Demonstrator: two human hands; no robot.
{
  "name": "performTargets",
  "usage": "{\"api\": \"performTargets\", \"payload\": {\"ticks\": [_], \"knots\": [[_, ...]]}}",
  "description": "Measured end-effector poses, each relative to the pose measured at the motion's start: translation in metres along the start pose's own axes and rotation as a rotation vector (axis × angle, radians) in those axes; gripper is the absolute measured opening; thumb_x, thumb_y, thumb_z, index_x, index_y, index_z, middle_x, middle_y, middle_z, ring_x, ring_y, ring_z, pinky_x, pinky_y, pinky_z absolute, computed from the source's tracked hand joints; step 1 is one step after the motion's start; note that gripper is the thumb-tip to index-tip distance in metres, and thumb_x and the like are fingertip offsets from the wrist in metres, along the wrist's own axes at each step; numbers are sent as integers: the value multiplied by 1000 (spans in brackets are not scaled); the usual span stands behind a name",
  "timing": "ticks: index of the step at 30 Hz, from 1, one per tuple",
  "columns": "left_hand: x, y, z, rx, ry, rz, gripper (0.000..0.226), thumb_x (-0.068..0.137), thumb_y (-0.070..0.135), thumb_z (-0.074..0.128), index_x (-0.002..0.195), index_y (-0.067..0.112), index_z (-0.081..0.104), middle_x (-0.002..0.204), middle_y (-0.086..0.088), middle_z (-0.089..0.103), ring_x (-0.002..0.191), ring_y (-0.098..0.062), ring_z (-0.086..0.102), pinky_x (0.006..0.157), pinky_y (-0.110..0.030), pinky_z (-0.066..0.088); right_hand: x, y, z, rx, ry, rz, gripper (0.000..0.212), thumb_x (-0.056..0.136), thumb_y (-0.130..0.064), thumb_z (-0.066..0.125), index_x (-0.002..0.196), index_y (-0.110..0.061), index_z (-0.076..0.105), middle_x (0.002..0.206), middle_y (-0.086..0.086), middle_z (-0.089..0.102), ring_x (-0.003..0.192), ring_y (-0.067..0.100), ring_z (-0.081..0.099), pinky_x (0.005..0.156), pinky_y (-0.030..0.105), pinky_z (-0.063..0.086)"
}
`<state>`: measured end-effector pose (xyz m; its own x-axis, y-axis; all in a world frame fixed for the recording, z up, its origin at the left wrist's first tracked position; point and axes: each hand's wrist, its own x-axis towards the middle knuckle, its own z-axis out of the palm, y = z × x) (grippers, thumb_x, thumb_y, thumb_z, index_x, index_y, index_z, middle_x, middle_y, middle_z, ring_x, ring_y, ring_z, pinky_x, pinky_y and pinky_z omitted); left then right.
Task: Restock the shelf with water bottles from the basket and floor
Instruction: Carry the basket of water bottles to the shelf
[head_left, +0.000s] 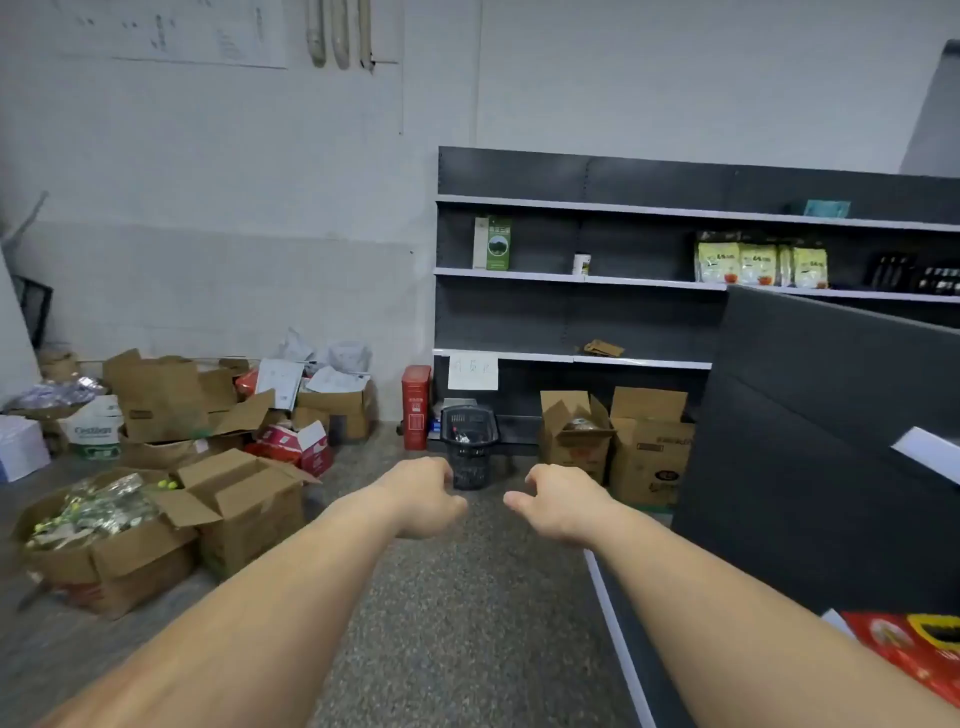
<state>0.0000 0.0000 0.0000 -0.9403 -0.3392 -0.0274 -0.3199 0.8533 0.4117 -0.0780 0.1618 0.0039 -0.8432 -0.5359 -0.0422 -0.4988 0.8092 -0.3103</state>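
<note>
A black plastic basket (470, 441) stands on the grey floor in front of the dark shelf unit (566, 317). Its contents are too dim to make out. Both my arms stretch forward toward it. My left hand (423, 496) and my right hand (558, 501) hover side by side just short of the basket, fingers loosely curled downward and holding nothing. No water bottle is clearly visible. An open cardboard box (98, 525) at the left holds shiny plastic-wrapped items with yellow-green caps.
Open cardboard boxes (644, 447) sit under the lowest shelf board to the right of the basket. A red canister (415, 405) stands at its left. More boxes and paper pile up along the left wall. A dark panel (810, 441) rises at my right.
</note>
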Motion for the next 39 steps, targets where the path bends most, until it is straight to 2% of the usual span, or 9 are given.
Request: {"api": "performTargets", "payload": {"ticks": [3, 9, 20, 39], "knots": [[61, -15, -14, 7, 4, 25, 46, 88, 39, 55, 129, 17, 52, 126, -6, 60, 111, -22, 57, 81, -25, 40, 59, -4, -4, 6, 2, 31, 52, 94, -53, 46, 128, -15, 54, 131, 11, 60, 119, 30, 56, 101, 46, 46], [163, -45, -34, 2, -15, 14, 46, 87, 40, 55, 127, 17, 53, 123, -5, 60, 107, -21, 57, 79, -25, 39, 162, -16, -9, -8, -15, 69, 52, 93, -54, 46, 126, -15, 55, 130, 11, 61, 118, 31, 56, 100, 46, 47], [319, -88, -17, -28, -95, -46, 51, 88, 40, 55, 133, 16, 49, 132, -6, 57, 116, -22, 55, 82, -26, 40, 327, -8, 11, 7, -70, 74, 53, 94, -52, 46, 129, -13, 54, 131, 12, 60, 119, 31, 56, 101, 46, 46], [663, -107, 11, -98, -164, -126, 46, 91, 34, 55, 131, 12, 52, 131, -8, 57, 118, -24, 54, 95, -31, 43, 681, 75, 37, -9, -172, 108, 51, 93, -54, 46, 127, -16, 55, 126, 9, 62, 115, 30, 58, 98, 45, 48]]}}
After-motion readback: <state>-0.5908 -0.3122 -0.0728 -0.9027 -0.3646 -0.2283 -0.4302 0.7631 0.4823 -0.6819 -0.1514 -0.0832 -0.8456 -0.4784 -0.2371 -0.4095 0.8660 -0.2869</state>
